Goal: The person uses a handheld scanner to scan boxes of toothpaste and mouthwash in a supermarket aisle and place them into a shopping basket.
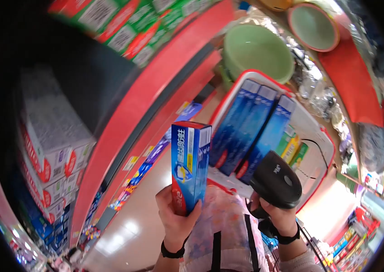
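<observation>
My left hand [180,215] is closed around the lower end of a blue and red toothpaste box [191,163], which stands upright with its printed front and one side showing. My right hand [279,215] grips a black handheld barcode scanner [277,181] by its handle. The scanner's head overlaps the near side of a white basket with a red rim [321,170]. Inside that basket several blue boxes [246,122] stand side by side, and smaller green and yellow packs [293,147] lie beside them.
On the left, a shelf with a red front edge [124,118] holds stacked white and red boxes [56,149]. Green and red boxes [128,31] sit on the shelf above. Green basins [258,52] stand beyond the basket. Shiny tiled floor [128,231] lies below.
</observation>
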{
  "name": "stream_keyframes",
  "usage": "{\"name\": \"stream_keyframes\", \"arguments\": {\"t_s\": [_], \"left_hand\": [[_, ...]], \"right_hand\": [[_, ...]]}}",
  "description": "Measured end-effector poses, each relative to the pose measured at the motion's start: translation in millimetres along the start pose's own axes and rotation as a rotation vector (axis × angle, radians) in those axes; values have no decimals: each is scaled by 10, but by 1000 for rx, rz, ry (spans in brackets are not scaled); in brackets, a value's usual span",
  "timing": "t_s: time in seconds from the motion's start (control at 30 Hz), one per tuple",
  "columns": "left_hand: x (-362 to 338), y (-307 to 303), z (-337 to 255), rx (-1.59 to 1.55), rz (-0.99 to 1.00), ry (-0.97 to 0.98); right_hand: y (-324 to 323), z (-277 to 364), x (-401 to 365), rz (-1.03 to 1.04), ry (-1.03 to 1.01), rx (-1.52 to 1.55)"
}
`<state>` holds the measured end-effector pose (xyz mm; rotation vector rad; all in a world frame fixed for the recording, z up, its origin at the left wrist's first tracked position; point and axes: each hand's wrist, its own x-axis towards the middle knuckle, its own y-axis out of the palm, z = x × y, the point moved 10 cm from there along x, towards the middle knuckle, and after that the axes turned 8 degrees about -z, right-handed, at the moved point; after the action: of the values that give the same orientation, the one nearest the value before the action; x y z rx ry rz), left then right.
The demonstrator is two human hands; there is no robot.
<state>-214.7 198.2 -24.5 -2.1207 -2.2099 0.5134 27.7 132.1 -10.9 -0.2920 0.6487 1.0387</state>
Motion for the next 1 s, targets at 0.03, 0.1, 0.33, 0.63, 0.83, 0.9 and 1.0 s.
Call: {"name": "stream_keyframes", "arguments": {"t_s": [0.03, 0.1, 0.33, 0.63, 0.83, 0.9, 1.0], "left_hand": [[5, -71, 86, -110, -23, -96], [64, -217, 103, -153, -76, -169], [599, -796, 34, -85, -290, -80], [1161, -1623, -62, 1185, -457, 735], [1322, -2079, 330, 1254, -562, 748], [1353, -2277, 569, 1037, -586, 611], [1395, -2126, 734, 1858, -680, 565]], "right_hand": [[40, -71, -38, 31, 15, -16], [138, -165, -95, 133, 12, -138], [337, -291, -184, 180, 129, 27], [379, -309, -215, 194, 120, -16], [291, -407, -224, 166, 187, 10], [271, -421, -224, 166, 192, 3], [225, -385, -200, 149, 154, 9]]}}
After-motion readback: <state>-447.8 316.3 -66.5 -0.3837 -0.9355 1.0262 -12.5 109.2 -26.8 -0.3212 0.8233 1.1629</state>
